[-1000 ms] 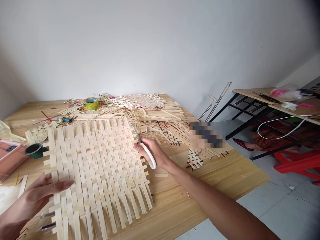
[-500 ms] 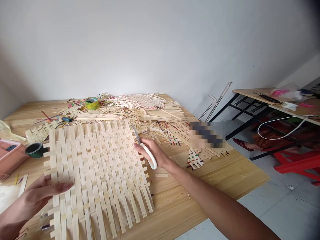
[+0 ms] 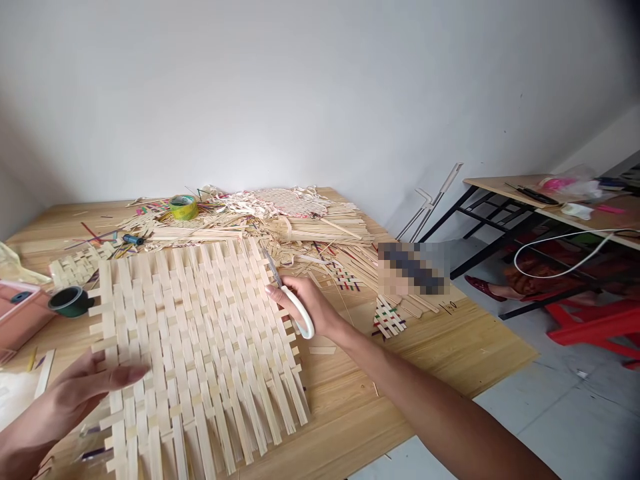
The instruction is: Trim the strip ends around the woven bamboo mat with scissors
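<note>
A mat woven from pale flat wooden strips (image 3: 200,340) is tilted up over the table, strip ends sticking out along its edges. My left hand (image 3: 95,383) grips its left edge, thumb on the front face and the other fingers mostly hidden behind. In my right hand (image 3: 305,300) is a pair of scissors (image 3: 299,312) with white handles. Their blades point up and away along the mat's upper right edge, close to the strip ends there. Whether a strip lies between the blades I cannot tell.
Loose strips (image 3: 325,229) are heaped at the table's back, with a yellow tape roll (image 3: 183,207) beside them. A pink box (image 3: 23,320) and a dark green cup (image 3: 70,301) stand left. Small coloured woven pieces (image 3: 389,319) lie right. A red stool (image 3: 583,327) stands beyond.
The mat and my left hand have shifted very slightly to the right in view. My right hand with the scissors stays at the same edge, almost unmoved.
</note>
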Available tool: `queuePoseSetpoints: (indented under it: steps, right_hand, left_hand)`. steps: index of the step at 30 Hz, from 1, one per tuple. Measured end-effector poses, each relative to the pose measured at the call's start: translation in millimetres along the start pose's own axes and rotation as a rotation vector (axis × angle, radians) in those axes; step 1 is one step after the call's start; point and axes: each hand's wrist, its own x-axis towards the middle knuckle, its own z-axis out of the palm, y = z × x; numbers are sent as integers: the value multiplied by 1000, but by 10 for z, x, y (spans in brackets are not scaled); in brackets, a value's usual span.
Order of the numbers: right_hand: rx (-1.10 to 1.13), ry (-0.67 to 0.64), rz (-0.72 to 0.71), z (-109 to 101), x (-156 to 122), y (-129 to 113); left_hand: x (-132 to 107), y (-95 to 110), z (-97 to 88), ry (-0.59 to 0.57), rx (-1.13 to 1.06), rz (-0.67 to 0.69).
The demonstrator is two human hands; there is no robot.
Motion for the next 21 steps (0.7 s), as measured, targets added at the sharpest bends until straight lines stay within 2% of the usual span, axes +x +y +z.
queuePoseSetpoints:
  steps: [5, 12, 19, 21]
  right_hand:
    - [-5, -1, -10, -6, -6, -16]
    - [0, -6, -4, -14, -4, -16]
    - [23, -2, 4, -18, -10, -42]
    - [13, -1, -9, -11, -1, -26]
  left_hand:
    - [45, -14, -70, -107, 23, -71]
    - [40, -36, -53, -83, 27, -67]
    - [-26, 78, 1, -150, 17, -40]
    - [-51, 80, 3, -115, 27, -38]
